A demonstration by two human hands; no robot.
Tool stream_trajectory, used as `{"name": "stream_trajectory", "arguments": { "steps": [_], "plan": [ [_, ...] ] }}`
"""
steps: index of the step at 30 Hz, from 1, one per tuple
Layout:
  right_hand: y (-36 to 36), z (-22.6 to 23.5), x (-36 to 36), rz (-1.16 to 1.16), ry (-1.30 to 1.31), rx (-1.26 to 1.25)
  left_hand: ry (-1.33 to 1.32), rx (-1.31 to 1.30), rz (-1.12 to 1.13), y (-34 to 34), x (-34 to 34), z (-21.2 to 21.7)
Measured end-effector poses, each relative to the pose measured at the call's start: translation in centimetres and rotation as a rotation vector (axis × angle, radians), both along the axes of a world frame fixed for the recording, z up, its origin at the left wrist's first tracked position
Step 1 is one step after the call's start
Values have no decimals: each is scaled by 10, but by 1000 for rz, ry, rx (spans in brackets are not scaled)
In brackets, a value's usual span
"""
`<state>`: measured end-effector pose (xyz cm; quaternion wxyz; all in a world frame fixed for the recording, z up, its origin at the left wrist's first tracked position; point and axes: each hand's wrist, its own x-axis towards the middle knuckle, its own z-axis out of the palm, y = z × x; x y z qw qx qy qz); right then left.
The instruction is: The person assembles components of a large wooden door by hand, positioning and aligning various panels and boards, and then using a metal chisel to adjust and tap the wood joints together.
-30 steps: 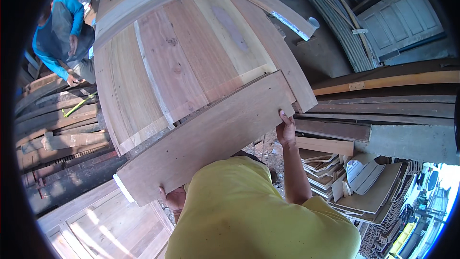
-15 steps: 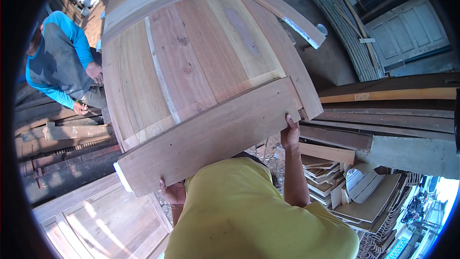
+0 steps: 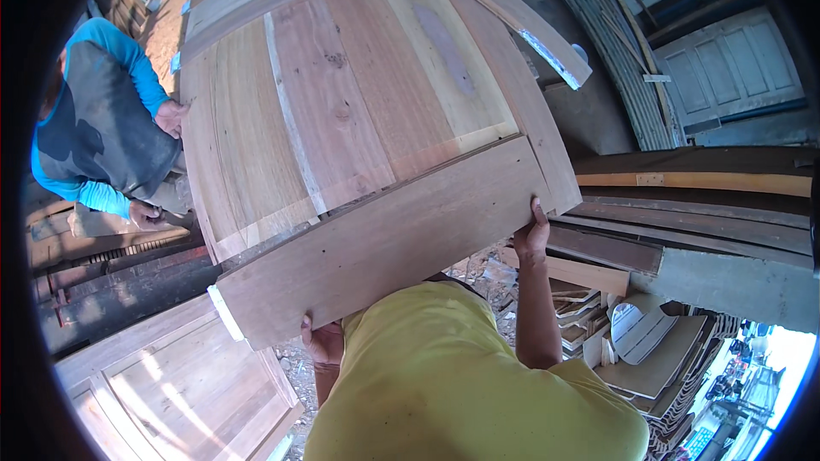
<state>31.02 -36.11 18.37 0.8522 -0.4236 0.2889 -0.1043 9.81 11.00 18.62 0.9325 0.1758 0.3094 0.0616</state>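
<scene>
At the far left, a co-worker (image 3: 107,119) in blue sleeves is holding one hand (image 3: 172,118) just beside the left edge of a large slatted panel (image 3: 350,102); I cannot tell whether it is touching. Below, a smaller wooden panel (image 3: 192,376) is catching streaks of sunlight. My left hand (image 3: 325,343) is grasping the near edge of a brown board (image 3: 384,243), its thumb lying on top. The board is stretching slantwise in front of me, its far edge running along the large panel's near end and its left end showing white. My right hand (image 3: 534,233) is gripping the board near its right end, thumb on top too. Farther right, thin sheets (image 3: 653,358) are lying piled, long timbers (image 3: 709,220) are lying above them, and a pale door (image 3: 726,64) is standing beyond.
</scene>
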Motion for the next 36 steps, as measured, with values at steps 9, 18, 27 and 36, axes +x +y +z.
{"name": "stream_trajectory", "arguments": {
  "steps": [9,18,27,36],
  "plan": [
    [17,13,-4,56,74,130,32,-39,12,8,8,-6],
    [9,-14,9,22,49,53,16,-13,-60,14,14,0],
    [-1,-28,9,-20,81,75,38,-45,-57,16,18,14],
    [17,-9,7,-38,30,145,52,20,-16,25,15,3]
  ]
}}
